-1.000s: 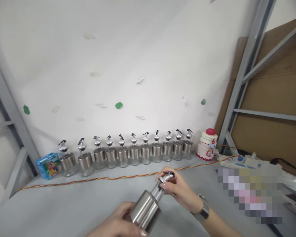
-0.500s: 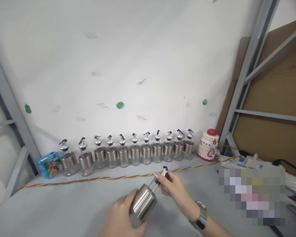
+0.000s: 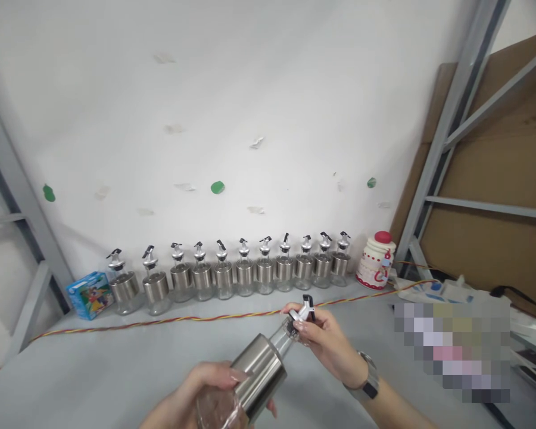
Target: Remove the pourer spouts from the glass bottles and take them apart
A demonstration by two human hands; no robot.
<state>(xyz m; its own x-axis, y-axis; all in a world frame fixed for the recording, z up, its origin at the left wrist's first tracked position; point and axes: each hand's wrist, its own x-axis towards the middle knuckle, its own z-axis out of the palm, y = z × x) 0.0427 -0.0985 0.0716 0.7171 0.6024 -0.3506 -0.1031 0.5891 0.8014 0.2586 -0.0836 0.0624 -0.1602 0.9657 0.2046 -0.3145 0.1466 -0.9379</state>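
Note:
A glass oil bottle with a steel sleeve is tilted, its neck toward the upper right. My left hand wraps round its lower body. At the neck's mouth, my right hand pinches a silver pourer spout with a black flap. The spout's black stopper lies at the mouth; how deep it sits I cannot tell. Behind my hands, several like bottles with spouts stand upright in a row along the wall.
A blue picture box stands left of the row, a cream jar with a red lid at its right. A twisted red-yellow cord crosses the grey table. Grey metal posts flank the table. Items on the right are blurred out.
The bottle has come nearer to me, and my left hand has shifted lower on it, its thumb now across the sleeve. My right fingers have shifted, showing more of the spout.

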